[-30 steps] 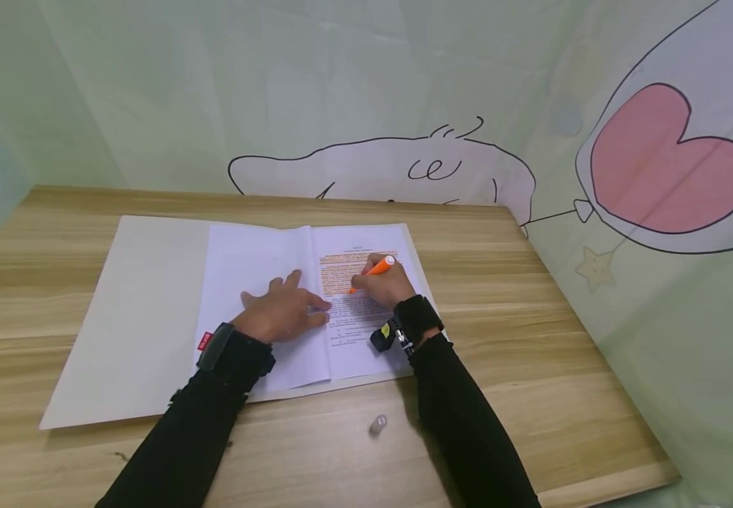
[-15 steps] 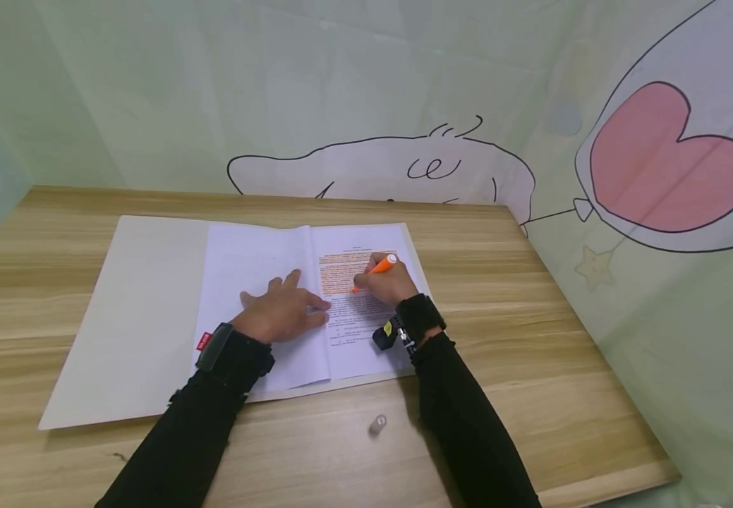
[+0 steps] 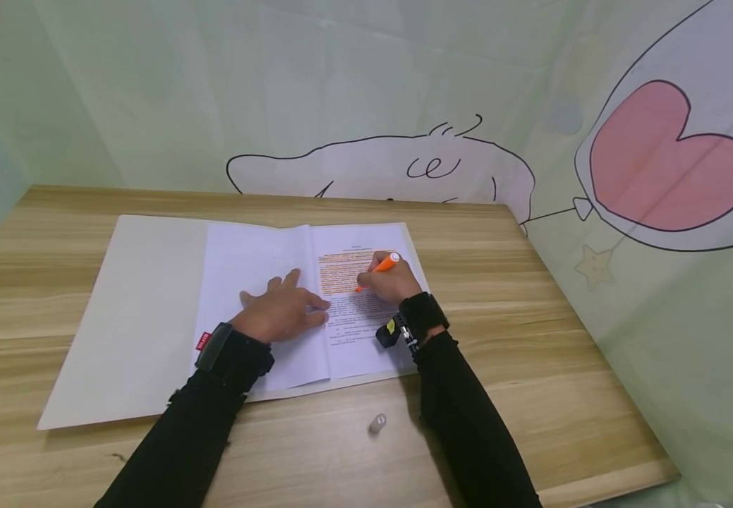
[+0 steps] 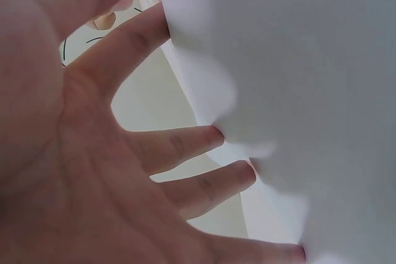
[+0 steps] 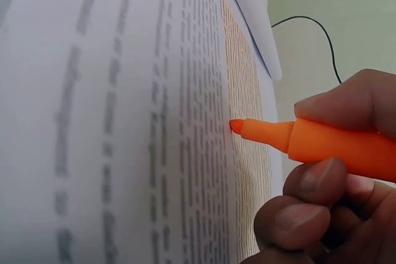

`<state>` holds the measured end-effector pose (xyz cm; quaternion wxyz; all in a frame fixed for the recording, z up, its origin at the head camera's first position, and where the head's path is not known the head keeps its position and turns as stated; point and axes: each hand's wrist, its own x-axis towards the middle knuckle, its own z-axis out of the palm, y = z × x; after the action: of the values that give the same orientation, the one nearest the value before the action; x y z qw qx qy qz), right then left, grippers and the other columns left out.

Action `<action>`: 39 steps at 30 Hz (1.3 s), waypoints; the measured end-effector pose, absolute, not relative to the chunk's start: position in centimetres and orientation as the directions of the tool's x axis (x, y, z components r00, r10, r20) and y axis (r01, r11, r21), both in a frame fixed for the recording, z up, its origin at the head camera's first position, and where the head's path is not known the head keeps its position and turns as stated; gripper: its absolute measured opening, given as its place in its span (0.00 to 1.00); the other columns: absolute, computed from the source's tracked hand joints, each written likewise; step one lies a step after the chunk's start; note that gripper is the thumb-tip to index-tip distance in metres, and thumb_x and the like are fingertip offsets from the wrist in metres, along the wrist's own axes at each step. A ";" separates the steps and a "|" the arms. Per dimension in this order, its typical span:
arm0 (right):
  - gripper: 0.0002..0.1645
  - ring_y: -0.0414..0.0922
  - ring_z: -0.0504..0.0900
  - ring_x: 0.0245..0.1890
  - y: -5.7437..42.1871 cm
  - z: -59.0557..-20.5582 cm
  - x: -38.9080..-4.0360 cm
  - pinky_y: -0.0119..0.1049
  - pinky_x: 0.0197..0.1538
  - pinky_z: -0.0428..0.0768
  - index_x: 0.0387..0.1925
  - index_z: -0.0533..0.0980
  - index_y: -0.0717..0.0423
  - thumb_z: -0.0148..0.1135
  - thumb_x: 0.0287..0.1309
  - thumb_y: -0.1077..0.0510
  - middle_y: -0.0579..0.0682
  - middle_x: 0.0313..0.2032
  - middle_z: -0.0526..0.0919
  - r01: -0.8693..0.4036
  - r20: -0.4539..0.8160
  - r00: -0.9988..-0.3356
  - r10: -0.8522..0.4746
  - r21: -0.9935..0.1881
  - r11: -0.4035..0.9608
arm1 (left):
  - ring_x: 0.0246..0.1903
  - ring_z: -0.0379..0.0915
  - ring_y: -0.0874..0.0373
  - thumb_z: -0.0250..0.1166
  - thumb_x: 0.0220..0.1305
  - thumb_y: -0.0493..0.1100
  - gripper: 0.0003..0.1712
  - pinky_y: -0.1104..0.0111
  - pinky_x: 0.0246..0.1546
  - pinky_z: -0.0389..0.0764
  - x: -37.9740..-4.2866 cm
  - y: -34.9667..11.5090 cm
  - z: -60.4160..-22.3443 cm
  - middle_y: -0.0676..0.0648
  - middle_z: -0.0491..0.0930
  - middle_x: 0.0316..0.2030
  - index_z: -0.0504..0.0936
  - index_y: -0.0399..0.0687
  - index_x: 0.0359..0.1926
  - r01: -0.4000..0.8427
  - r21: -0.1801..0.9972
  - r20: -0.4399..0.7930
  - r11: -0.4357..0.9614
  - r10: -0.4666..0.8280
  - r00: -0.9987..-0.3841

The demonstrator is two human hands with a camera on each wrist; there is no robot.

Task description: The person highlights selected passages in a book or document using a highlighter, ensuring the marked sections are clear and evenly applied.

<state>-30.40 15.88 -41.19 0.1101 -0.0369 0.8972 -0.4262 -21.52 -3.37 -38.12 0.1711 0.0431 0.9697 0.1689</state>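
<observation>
My right hand (image 3: 393, 280) grips an orange highlighter (image 5: 340, 146) between thumb and fingers, its tip down at a line of the printed page (image 3: 366, 353). Orange marking covers the upper block of text on that page. My left hand (image 3: 281, 312) rests with fingers spread on the blank left page (image 3: 252, 250), thumb and index finger near the fold. In the left wrist view its fingertips (image 4: 247, 168) press against the white paper. Both pages belong to an open booklet with a wide pale cover (image 3: 131, 317) folded out to the left.
A small greyish cap (image 3: 377, 424) lies on the wooden table (image 3: 303, 451) in front of the booklet. Behind and to the right stands a pale green wall sheet (image 3: 169, 92) with cartoon drawings. A red label (image 3: 203, 341) sits at the left page's edge.
My right hand has slid slightly to the right along the text line with the highlighter. The left hand stays in place on the left page.
</observation>
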 end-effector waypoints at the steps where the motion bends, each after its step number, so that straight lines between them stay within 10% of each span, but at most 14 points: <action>1: 0.16 0.44 0.69 0.20 16.0 -41.2 -30.4 0.33 0.22 0.62 0.18 0.69 0.52 0.67 0.53 0.59 0.46 0.18 0.70 0.028 -0.164 -0.974 -0.157 -0.772 0.636 | 0.68 0.52 0.30 0.62 0.68 0.54 0.20 0.19 0.58 0.46 -21.5 -3.4 -38.1 0.32 0.48 0.75 0.84 0.60 0.59 0.024 0.345 -0.317 0.938 0.141 -0.938; 39: 0.16 0.44 0.66 0.19 17.8 -41.3 -31.2 0.33 0.23 0.59 0.18 0.68 0.51 0.67 0.53 0.58 0.46 0.18 0.69 0.059 -0.189 -0.972 -0.141 -0.774 0.631 | 0.68 0.52 0.31 0.61 0.68 0.55 0.20 0.19 0.59 0.44 -21.6 -3.5 -38.3 0.33 0.47 0.76 0.84 0.60 0.59 0.019 0.362 -0.316 0.932 0.142 -0.938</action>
<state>-31.19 17.78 -41.35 0.1167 -0.0229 0.8954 -0.4292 -21.58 -3.51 -38.33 0.1711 0.0415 0.9679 0.1795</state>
